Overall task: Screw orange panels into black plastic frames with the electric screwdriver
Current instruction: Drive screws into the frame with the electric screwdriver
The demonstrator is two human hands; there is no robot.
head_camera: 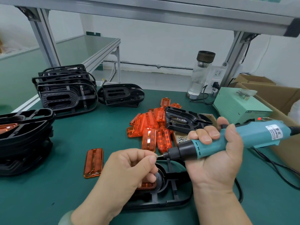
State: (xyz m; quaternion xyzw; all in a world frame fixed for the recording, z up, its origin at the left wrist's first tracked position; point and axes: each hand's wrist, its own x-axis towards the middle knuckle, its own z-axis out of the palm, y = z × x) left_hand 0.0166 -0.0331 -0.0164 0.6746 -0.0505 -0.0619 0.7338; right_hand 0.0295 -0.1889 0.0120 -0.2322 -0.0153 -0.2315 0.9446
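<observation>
Above the black frame [172, 198], a screw [157, 157] is pinched by the left hand [129, 169] at the electric screwdriver [243, 137] gripped by the right hand [215, 153]; straight seating is advised.

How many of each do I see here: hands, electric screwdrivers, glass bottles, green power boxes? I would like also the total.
Hands: 2, left hand and right hand
Electric screwdriver: 1
Glass bottle: 1
Green power box: 1
Total: 5
</observation>
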